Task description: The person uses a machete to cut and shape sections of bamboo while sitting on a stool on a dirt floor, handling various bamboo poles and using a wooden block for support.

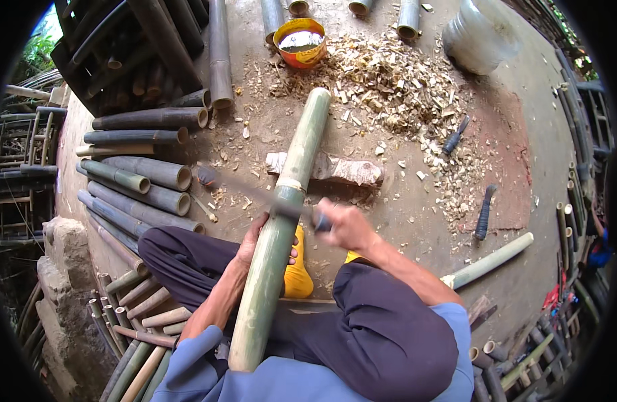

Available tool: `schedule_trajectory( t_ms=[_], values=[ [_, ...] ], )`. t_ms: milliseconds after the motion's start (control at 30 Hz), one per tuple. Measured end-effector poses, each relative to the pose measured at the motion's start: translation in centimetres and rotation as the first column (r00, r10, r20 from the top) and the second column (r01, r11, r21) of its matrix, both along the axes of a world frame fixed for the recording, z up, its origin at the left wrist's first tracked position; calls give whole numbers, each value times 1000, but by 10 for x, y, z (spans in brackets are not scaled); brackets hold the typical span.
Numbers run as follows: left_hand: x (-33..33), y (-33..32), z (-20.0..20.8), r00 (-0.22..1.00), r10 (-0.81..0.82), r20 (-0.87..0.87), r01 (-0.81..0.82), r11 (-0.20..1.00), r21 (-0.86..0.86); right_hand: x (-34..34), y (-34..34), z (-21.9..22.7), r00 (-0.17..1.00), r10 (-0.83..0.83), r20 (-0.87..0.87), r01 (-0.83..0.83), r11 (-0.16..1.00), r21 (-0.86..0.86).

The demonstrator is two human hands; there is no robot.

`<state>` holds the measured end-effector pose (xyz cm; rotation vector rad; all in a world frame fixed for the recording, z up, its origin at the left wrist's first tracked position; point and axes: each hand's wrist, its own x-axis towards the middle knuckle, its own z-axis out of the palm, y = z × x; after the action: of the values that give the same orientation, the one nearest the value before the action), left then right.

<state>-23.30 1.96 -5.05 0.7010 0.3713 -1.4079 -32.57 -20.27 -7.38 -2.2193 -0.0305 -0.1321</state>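
A thick green bamboo pole (268,268) slants away from my lap, its lower end against my body. My left hand (249,246) is wrapped round it from the left, below a pale ringed joint. In my right hand (347,226) is a long-bladed knife (258,194) gripped by its dark handle. The blade is smeared by motion and lies across the pole near the joint. Beyond the joint, the pole passes over a light wooden block (354,171) on the ground.
Cut bamboo lengths (151,119) lie stacked at left. An orange-yellow bowl (300,43) holds dark liquid beside a heap of wood chips (395,80). Two dark-handled tools, one a wrapped handle (485,213), lie at right near a pale bamboo piece (493,260). A cloudy plastic container (479,40) stands farther back.
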Motion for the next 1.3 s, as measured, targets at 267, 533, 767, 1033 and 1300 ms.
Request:
schedule_trajectory(
  t_ms=[267,533,767,1033,1300],
  values=[
    [4,1,-3,996,15,-90,-14,1000,12,0,0,-12,998,-60,-15,60,998,-9],
    [5,5,-6,994,50,-101,-50,999,-1,4,3,-12,993,-67,-101,71,997,36],
    [8,-6,0,996,37,-80,-36,999,17,21,-18,-9,970,-187,-156,208,969,131],
    [5,-6,-4,995,47,-84,-49,999,-16,22,-16,-18,957,-202,-209,236,960,153],
    [7,-11,-2,994,74,-81,-75,997,-5,32,-22,-28,964,-213,-159,233,965,118]
  ],
)
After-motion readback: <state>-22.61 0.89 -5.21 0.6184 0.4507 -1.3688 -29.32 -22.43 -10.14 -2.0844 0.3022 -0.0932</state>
